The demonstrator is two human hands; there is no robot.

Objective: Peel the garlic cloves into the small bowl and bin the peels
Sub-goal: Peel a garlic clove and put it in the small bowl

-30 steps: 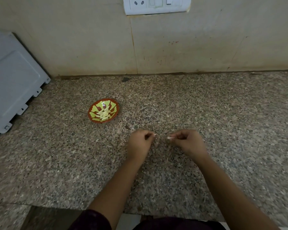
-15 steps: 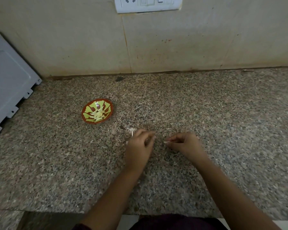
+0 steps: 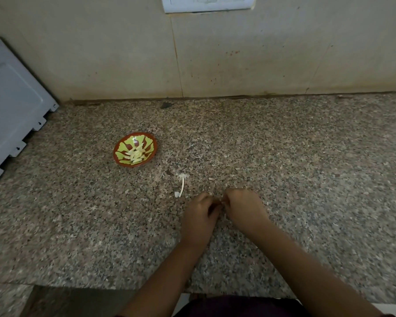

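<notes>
Speckled granite counter (image 3: 78,225), seen from above, runs the full width of the view and meets a stained beige tiled wall (image 3: 101,53) at the back. A grey plastic panel (image 3: 9,106) with notched tabs along its edge stands at the far left, on the counter and against the wall. A white switch plate (image 3: 207,3) is fixed to the wall at top centre, partly cut off by the frame.

Two bare forearms reach in from the lower edge and converge at the middle of the counter. The left hand (image 3: 199,213) and the right hand (image 3: 244,208) are just beside each other, low over the surface. Both have fingers curled inward, and their fingertips meet. Whatever lies between the fingertips is hidden by the fingers, so it cannot be told whether either hand holds a clove or a peel.

The small bowl (image 3: 117,154), with a red-brown rim and a yellow-green leaf pattern, sits on the counter to the left of the hands and farther back, well apart from them. A pile of pale peeled garlic cloves (image 3: 136,154) lies in its centre.

A thin white garlic stalk (image 3: 182,185) with a frayed top lies on the counter between the bowl and the left hand. A smaller pale peel scrap (image 3: 213,178) lies just behind the hands. A dark chip (image 3: 165,105) rests near the wall joint.
</notes>
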